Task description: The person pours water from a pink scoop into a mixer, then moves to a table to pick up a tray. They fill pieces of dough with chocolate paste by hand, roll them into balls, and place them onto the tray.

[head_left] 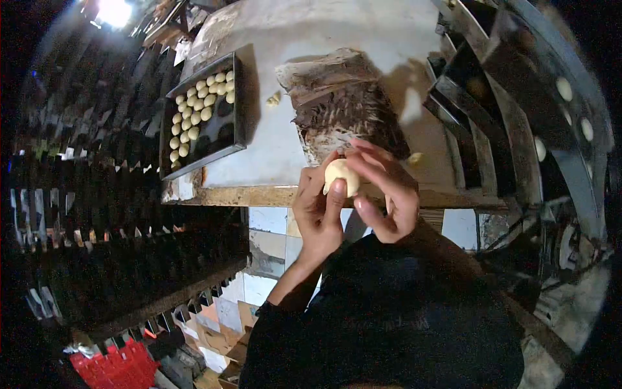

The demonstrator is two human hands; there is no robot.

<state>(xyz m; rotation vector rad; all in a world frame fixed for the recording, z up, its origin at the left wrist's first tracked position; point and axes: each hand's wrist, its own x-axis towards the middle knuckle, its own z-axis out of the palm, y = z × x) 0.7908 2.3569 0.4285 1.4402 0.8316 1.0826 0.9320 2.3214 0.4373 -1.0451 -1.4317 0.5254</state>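
A pale, rounded piece of dough (341, 177) is between my hands above the table's front edge. My left hand (322, 206) holds it, the thumb pressed on its near side and the fingers behind. My right hand (387, 191) has its fingers apart at the right side of the dough, the fingertips close to or touching its top. Just beyond my hands lies a wide slab of dark brown, streaked filling (343, 104) with a lighter, smeared far edge. A small dough scrap (273, 99) rests to its left, and another scrap (416, 158) to its right.
At the left of the pale table (272, 139), a dark metal tray (241, 110) holds rows of small dough balls (196, 118). Dark metal trays (453, 110) stand at the right. Racks fill the left side, with a red crate (116, 366) low down.
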